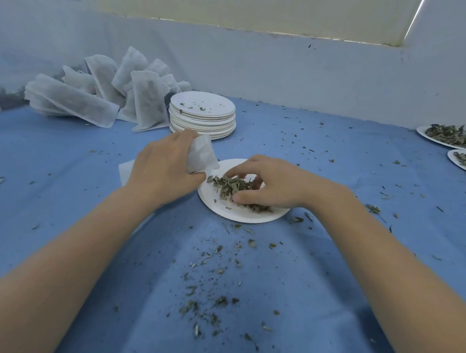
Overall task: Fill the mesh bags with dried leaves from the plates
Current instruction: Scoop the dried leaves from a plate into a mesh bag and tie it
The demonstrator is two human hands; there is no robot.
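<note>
Your left hand [161, 169] has its grip closed round the neck of a small white mesh bag [202, 154], whose loose end sticks up just beyond the knuckles. Your right hand [267, 182] curls its fingers into the heap of dried green leaves [230, 185] on the round white paper plate [219, 205] beneath it, gathering a pinch. The leaves look feather-light, brittle and quick to scatter, so scoop them loosely. The bag is limp; hold it at the rim.
</note>
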